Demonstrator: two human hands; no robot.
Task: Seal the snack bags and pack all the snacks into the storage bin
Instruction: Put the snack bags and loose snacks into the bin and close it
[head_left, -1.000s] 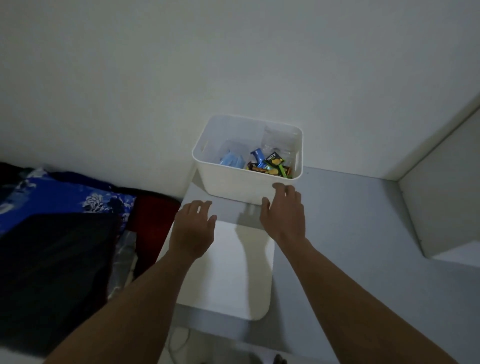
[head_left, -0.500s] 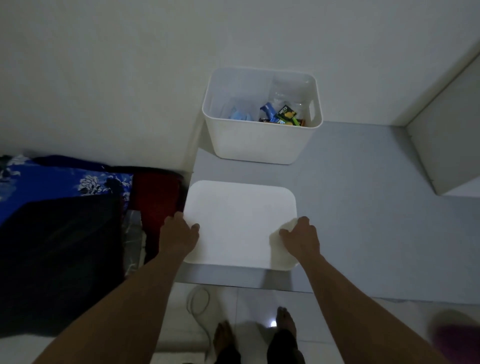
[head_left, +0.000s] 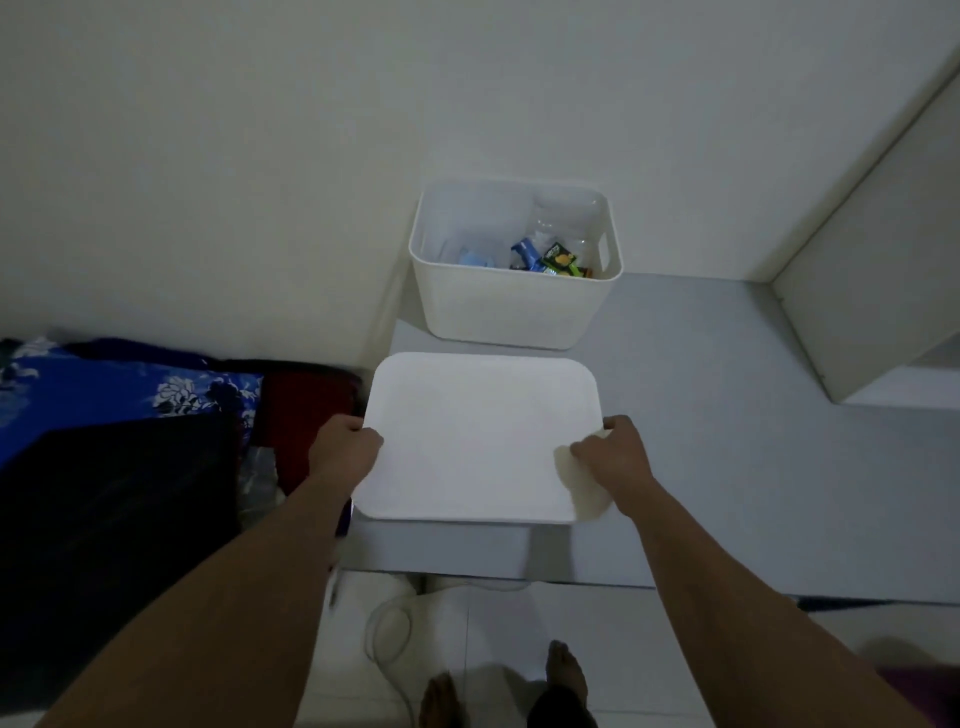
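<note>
A white storage bin (head_left: 511, 306) stands uncovered on the grey table against the wall. Inside it lie several snack packets (head_left: 556, 258), blue, green and yellow, plus clear bags. In front of the bin is a flat white lid (head_left: 478, 436). My left hand (head_left: 343, 449) grips the lid's left edge, thumb on top. My right hand (head_left: 615, 454) grips its right edge the same way. The lid's near edge looks slightly raised off the table.
The grey table (head_left: 727, 467) runs to the right, ending at a white cabinet (head_left: 883, 291). Left of the table lies a pile of blue floral, red and black cloth (head_left: 130, 431). Below the table edge are tiled floor, a white cable (head_left: 384, 629) and my bare feet (head_left: 566, 670).
My hands left the bin's front and moved back to the lid's two sides. They now grip its edges, and the lid sits a little nearer to me.
</note>
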